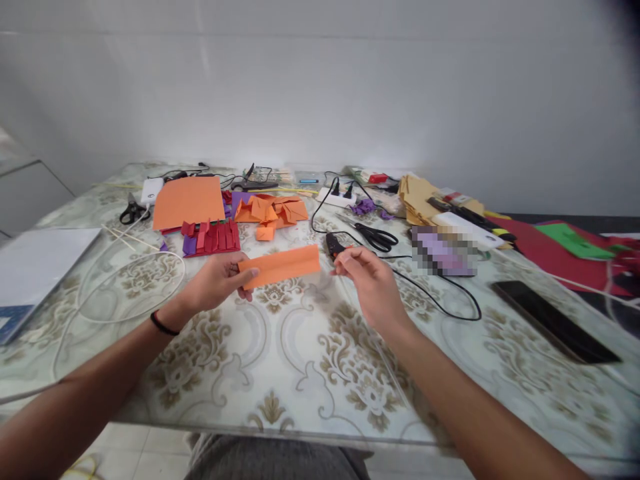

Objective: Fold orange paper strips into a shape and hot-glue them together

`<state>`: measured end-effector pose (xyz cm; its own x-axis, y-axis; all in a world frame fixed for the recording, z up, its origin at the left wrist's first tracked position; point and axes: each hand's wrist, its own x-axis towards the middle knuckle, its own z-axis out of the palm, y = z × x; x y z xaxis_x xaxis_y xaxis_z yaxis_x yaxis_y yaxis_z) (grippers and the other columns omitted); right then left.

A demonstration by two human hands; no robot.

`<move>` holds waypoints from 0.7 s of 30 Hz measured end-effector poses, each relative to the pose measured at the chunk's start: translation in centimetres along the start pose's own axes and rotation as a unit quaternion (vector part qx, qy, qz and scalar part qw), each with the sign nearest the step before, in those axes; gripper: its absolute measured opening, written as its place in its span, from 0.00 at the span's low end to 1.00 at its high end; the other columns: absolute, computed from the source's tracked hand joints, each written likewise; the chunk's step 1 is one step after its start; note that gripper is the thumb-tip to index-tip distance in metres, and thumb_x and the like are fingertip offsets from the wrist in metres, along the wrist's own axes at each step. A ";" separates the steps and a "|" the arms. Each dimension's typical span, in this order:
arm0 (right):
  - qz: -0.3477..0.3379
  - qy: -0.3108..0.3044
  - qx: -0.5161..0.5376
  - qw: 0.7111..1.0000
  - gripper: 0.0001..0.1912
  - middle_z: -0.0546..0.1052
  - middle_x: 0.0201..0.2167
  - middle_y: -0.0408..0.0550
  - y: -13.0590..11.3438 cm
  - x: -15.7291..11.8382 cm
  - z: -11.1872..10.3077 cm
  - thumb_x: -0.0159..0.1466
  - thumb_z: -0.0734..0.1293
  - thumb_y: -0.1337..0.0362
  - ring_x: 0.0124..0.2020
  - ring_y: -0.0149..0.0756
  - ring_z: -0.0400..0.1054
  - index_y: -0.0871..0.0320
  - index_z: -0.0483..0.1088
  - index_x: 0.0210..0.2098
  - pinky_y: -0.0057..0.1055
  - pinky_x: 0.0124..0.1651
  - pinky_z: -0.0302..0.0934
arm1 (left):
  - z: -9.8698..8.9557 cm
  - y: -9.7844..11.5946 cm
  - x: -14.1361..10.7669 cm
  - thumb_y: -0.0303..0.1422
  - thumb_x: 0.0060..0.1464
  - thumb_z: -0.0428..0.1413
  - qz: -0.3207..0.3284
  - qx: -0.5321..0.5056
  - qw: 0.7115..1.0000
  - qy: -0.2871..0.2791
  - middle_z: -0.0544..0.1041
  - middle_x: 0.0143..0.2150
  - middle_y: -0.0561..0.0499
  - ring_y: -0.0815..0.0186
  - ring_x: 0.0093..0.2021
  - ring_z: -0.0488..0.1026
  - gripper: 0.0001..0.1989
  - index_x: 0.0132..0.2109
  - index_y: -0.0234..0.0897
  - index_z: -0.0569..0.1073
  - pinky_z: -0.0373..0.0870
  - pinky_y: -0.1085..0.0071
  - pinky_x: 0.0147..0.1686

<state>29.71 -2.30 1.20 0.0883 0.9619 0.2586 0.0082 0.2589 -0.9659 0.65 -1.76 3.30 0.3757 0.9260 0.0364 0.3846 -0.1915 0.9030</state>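
Note:
My left hand (220, 279) grips the left end of an orange paper strip (285, 265), thumb on top and fingers beneath, a little above the tabletop. The strip has a crease along its length. To its right, apart from it, is my right hand (367, 283), its thumb and fingers drawn together in a pinch; what they hold, if anything, is too small to make out. Just behind those fingertips lies a black glue gun (334, 245) with a cord. Folded orange paper pieces (273, 210) and red folded strips (213, 238) lie beyond my left hand.
Black-handled scissors (377, 237) and a white power strip (337, 196) lie behind the right hand. An orange sheet (189, 200) is at back left, near a looping white cable (131, 321). At right are a dark phone (553, 321), tan paper pieces (417, 200) and red sheets (550, 260).

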 end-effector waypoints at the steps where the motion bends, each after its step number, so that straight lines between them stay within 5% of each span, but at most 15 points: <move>1: -0.043 0.002 -0.052 0.998 0.09 0.74 0.35 0.46 -0.2 -0.1 0.0 0.65 0.70 0.55 0.37 0.37 0.70 0.54 0.72 0.37 0.37 0.47 0.67 | 0.2 0.1 -0.1 0.42 0.63 0.57 -0.001 0.047 0.999 -0.007 0.80 0.24 0.49 0.65 0.25 0.77 0.15 0.33 0.34 0.72 0.69 0.73 0.27; 5: -0.165 -0.114 -0.225 0.953 0.09 0.78 0.46 0.51 -1.0 -1.2 0.7 0.67 0.70 0.59 0.51 0.45 0.70 0.53 0.75 0.45 0.42 0.58 0.62 | 1.6 0.3 -0.8 0.35 0.62 0.57 0.061 0.196 0.977 -0.059 0.78 0.23 0.52 0.69 0.24 0.72 0.11 0.32 0.34 0.74 0.63 0.75 0.27; 9: -0.112 -0.243 -0.269 0.925 0.04 0.82 0.38 0.47 -1.3 -2.2 1.6 0.65 0.72 0.61 0.43 0.43 0.74 0.52 0.78 0.39 0.40 0.51 0.63 | 2.5 0.4 -1.2 0.34 0.63 0.56 0.110 0.203 0.970 -0.077 0.76 0.25 0.53 0.71 0.24 0.69 0.10 0.35 0.33 0.76 0.61 0.75 0.27; 15: -0.026 -0.282 -0.233 0.930 0.08 0.83 0.33 0.44 -1.3 -2.2 1.8 0.66 0.70 0.61 0.33 0.37 0.74 0.54 0.79 0.31 0.32 0.40 0.64 | 2.4 0.5 -1.5 0.40 0.65 0.56 0.110 0.157 0.980 -0.058 0.77 0.25 0.52 0.69 0.25 0.73 0.15 0.33 0.34 0.74 0.62 0.75 0.26; 21: -0.024 -0.292 -0.214 0.932 0.13 0.82 0.30 0.44 -1.2 -2.1 1.6 0.69 0.66 0.58 0.32 0.37 0.74 0.56 0.79 0.31 0.31 0.39 0.63 | 2.1 1.1 -1.5 0.41 0.67 0.54 0.057 0.104 0.991 -0.065 0.81 0.25 0.49 0.66 0.27 0.79 0.18 0.31 0.34 0.74 0.67 0.75 0.27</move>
<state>27.91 -4.46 1.80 -0.4794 0.8655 0.1452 0.4054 0.3652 -0.8380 2.28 -4.07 3.38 0.5265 0.8476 0.0659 0.4937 -0.3679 0.7880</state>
